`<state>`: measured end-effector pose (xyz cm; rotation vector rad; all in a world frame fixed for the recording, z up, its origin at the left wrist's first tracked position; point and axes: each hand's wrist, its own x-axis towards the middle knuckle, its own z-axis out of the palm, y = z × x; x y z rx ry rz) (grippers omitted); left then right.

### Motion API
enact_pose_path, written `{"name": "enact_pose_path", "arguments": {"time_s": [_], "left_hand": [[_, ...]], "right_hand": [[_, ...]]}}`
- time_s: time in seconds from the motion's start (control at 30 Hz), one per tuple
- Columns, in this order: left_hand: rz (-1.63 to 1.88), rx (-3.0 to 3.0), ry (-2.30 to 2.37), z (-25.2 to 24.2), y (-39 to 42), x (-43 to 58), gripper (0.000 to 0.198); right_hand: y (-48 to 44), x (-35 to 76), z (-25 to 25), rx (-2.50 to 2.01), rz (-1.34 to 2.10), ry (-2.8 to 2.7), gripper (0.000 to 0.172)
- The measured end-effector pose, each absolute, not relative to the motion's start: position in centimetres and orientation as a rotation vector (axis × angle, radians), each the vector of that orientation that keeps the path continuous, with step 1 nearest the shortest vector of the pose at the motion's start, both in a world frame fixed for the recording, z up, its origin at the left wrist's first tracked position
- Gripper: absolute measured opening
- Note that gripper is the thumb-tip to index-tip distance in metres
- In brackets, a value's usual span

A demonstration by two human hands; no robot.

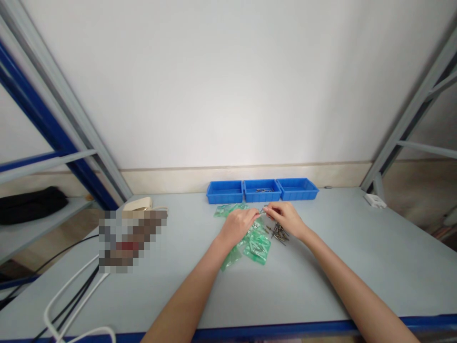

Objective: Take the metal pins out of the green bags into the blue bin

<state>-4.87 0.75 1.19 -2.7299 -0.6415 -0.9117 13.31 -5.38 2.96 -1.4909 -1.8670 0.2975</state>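
Observation:
My left hand (240, 224) and my right hand (285, 217) meet over the grey table (321, 267), fingers pinched together around a small thin metal part (263, 210) held between them. Under and beside my left hand lie several green plastic bags (257, 245), some reaching back to the left (228, 209). A small pile of dark metal pins (279, 233) lies just below my right hand.
Three blue trays (262, 190) stand in a row at the back by the wall; the middle one holds some metal pins. A beige device (137, 205) and a blurred patch sit at left, with white and black cables (71, 295). A white socket (374, 200) is at right.

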Motion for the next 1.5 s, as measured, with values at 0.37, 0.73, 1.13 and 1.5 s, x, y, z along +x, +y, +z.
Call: {"name": "enact_pose_path", "arguments": {"time_s": [0.37,0.73,1.13,1.5], "left_hand": [[-0.800,-2.743,-0.726,1.2,0.7,-4.8,0.032],[-0.877,-2.758,-0.713,1.1,0.8,-4.7,0.033],[-0.982,-2.671,-0.819,1.3,1.1,-5.1,0.046],[-0.998,-2.646,-0.929,1.4,1.9,-5.8,0.047]], "right_hand": [[-5.3,13.6,3.0,-1.442,0.312,-1.886,0.034],[-5.4,13.4,3.1,-1.449,0.389,-1.870,0.032],[-3.3,13.6,2.9,-1.524,0.381,-1.636,0.053],[-0.5,15.4,5.8,-2.022,0.172,-1.704,0.054]]}}
